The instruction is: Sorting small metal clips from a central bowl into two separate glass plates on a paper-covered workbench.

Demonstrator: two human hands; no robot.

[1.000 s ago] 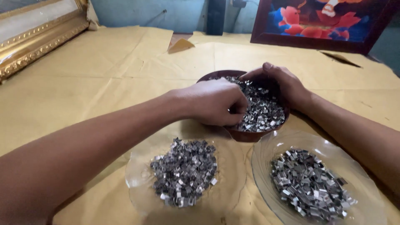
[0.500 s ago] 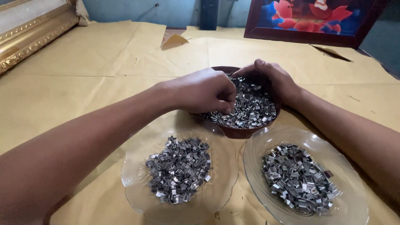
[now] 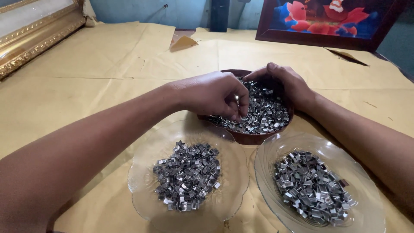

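Brown bowl (image 3: 254,137) at table centre, heaped with small metal clips (image 3: 263,113). Left hand (image 3: 213,94) over bowl's near-left side, fingertips pinched together on one clip, touching heap. Right hand (image 3: 286,82) cupped on bowl's far rim, fingers curled; grip on anything, cannot tell. Two clear glass plates near bowl: left plate (image 3: 142,172), right plate (image 3: 371,203), each holding clip pile. Tan paper (image 3: 108,64) covers table. Gilt frame (image 3: 30,36) far left; dark-framed red flower picture (image 3: 327,19) far right.
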